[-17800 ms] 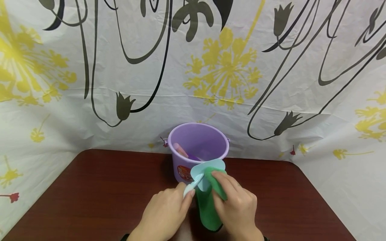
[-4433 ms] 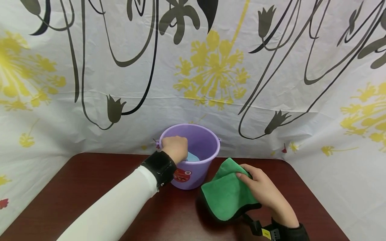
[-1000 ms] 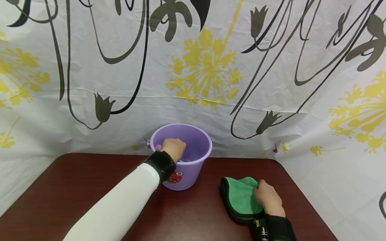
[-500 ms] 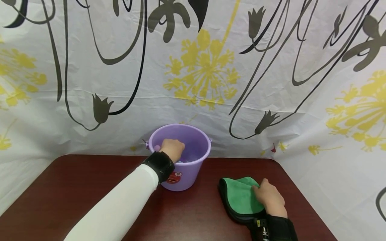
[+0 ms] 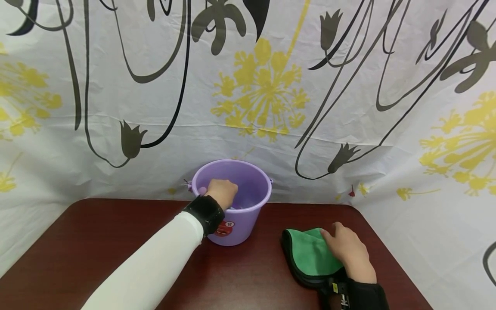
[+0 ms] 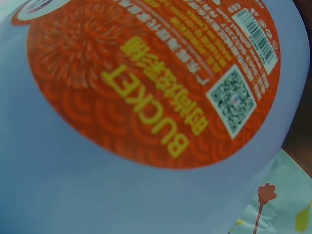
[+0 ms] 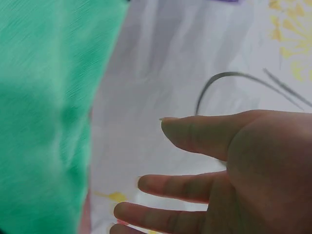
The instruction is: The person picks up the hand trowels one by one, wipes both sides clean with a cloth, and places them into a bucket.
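Note:
My left hand [image 5: 223,191] reaches over the near rim into a purple bucket [image 5: 252,219], its knuckles up and its fingers hidden inside; I cannot tell what they hold. The left wrist view shows only the bucket's outer wall [image 6: 97,200] with its round red sticker [image 6: 161,112]. On the table at the right lies a folded green cloth [image 5: 311,254] with dark edging. Just at its right side is my right hand [image 5: 350,247], thumb and fingers spread. In the right wrist view this hand's fingers [image 7: 170,187] are apart from the cloth, with nothing between them.
A small pinkish round end [image 5: 203,190] shows inside the bucket beside the left hand. The dark red-brown table [image 5: 128,241] has rounded far corners. A white floral curtain [image 5: 329,107] hangs behind and at the sides.
Earlier both hands held a light-blue handled thing and the green cloth; the left hand then lowered the thing into the bucket. The cloth went down at right, and the right hand has just released it.

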A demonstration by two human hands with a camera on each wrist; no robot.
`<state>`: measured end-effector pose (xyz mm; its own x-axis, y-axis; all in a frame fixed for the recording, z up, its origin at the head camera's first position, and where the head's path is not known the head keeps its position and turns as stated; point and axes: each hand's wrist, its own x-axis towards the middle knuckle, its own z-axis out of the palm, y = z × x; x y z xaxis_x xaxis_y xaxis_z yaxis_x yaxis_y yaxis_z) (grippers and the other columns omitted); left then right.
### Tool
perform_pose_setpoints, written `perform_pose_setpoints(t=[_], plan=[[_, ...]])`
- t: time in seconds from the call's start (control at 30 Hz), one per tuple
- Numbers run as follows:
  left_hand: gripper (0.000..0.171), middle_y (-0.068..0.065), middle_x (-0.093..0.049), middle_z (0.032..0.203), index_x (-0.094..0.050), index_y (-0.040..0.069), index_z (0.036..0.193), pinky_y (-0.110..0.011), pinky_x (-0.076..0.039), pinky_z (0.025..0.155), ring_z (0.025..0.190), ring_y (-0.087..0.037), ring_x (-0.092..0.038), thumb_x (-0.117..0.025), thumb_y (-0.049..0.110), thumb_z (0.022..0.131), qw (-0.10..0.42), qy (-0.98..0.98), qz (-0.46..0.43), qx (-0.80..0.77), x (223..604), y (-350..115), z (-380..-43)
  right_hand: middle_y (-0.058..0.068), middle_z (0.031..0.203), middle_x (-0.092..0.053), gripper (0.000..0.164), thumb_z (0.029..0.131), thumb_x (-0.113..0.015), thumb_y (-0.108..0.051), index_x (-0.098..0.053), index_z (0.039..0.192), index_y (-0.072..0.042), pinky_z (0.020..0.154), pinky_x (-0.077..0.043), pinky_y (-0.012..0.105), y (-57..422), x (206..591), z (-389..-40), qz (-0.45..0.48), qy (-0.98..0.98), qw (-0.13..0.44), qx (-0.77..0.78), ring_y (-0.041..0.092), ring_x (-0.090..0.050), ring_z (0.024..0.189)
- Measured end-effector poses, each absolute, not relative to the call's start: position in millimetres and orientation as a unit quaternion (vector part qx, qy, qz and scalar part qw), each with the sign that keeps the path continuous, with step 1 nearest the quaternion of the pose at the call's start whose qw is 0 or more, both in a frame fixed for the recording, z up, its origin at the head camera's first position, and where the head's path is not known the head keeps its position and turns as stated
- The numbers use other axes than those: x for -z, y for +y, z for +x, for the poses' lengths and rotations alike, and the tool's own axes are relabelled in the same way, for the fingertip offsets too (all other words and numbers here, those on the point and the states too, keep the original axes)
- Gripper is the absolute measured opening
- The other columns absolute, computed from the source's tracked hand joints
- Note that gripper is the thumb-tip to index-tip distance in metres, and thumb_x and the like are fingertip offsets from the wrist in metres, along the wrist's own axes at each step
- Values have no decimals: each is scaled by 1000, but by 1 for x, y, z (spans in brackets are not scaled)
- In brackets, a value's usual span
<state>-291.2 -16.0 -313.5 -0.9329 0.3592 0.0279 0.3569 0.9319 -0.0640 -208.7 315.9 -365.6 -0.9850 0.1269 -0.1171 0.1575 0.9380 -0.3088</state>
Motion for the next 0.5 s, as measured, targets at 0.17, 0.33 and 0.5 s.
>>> perform_pose_setpoints(t=[0.17, 0.33, 0.5], plan=[[15, -10, -77, 101, -76, 9, 98, -51, -58, 84, 95, -30, -73, -77, 20, 88, 7, -985, -175, -9, 313, -16, -293, 36, 141, -49, 73, 104, -46, -50, -36, 148, 8, 89, -47, 62, 305, 353, -203, 64, 983, 28, 171, 52, -52, 125], [31, -10, -77, 106, -75, 9, 102, -51, -57, 84, 101, -31, -73, -75, 37, 90, 20, -989, -143, 16, 303, -18, -291, 33, 142, -51, 73, 103, -48, -52, -39, 147, 5, 89, -48, 62, 293, 344, -196, 54, 982, 0, 181, 50, -53, 126], [33, -10, -75, 100, -72, 10, 90, -47, -57, 80, 96, -32, -71, -67, 42, 96, 77, -989, -103, 70, 289, -22, -280, 30, 140, -54, 71, 100, -53, -54, -47, 144, 1, 89, -49, 60, 282, 337, -189, 49, 981, -49, 182, 48, -55, 123]])
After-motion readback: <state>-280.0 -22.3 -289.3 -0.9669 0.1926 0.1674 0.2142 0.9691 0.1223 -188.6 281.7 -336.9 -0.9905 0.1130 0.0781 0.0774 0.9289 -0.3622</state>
